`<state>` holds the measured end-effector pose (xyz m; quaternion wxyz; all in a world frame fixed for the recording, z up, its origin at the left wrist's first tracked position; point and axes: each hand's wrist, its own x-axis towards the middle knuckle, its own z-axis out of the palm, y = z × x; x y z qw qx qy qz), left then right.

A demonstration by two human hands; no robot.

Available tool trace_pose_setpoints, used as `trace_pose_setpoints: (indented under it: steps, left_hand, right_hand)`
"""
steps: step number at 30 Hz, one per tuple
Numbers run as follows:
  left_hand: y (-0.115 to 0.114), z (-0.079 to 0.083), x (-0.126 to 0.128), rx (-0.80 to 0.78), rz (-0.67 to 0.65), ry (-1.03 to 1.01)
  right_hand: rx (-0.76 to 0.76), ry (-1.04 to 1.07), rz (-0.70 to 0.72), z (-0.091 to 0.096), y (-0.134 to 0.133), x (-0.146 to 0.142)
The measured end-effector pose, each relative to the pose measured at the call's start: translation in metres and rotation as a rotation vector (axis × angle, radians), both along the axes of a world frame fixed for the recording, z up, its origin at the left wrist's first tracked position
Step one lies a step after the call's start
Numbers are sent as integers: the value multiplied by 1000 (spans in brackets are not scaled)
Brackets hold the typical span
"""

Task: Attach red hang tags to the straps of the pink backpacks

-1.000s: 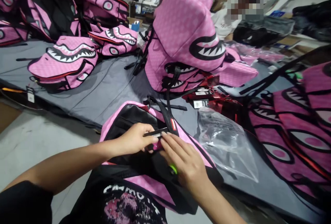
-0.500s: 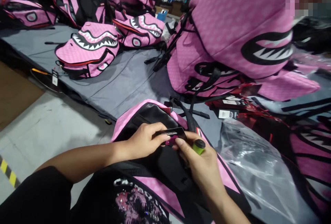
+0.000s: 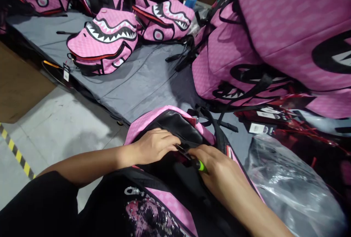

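Observation:
An open pink and black backpack (image 3: 171, 112) lies in front of me with its dark inner side up. Over it, my left hand (image 3: 156, 145) is closed, its fingertips pinching the edge of a small black card (image 3: 184, 153), seen nearly edge-on. My right hand (image 3: 216, 167) is wrapped around a tool with a bright green and black handle (image 3: 201, 165). The tool's dark end points toward the card and my left fingertips. Its working tip is too small and dark to make out.
Pink shark-mouth backpacks (image 3: 109, 36) lie on the grey-covered table (image 3: 131, 80). More large pink bags (image 3: 225, 58) are stacked at right, beside hang tags (image 3: 259, 128) and a clear plastic bag (image 3: 287, 178). A cardboard box (image 3: 22, 83) stands at left.
The card has tilted from facing me to nearly edge-on. My right hand has turned palm-down, with the green handle now pointing toward the card. The view has shifted slightly.

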<state>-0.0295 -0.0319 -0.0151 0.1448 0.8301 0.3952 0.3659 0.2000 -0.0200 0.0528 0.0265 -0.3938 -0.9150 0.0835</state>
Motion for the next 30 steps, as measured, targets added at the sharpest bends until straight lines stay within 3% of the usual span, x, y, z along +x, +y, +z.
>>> trace_pose_setpoints:
  steps: [3,6,9,13,17,21,26,30]
  left_hand:
    - [2,-3,-13,46,278,3]
    - [1,-12,-23,-190,483,110]
    - [0,-26,-28,-366,427,135]
    - [-2,-41,-29,-312,412,92]
    - [-2,-46,-27,-300,443,51]
    - [-1,-48,-30,-445,503,4]
    - [4,-57,-36,-488,427,-58]
    - [4,-57,-38,-444,459,-41]
  right_hand:
    - [133,13,-195,4,16,2]
    - [87,-73,-268,1,33,-13]
    - [-109,-252,-145,-11,49,-40]
    - [-207,-402,-49,-28,61,-65]
    - [-235,-421,37,-29,62,-65]
    - [-176,-330,-23,-24,60,-66]
    - [-221,-186,-24,-34,73,-102]
    - [-156,-246,140,-32,74,-106]
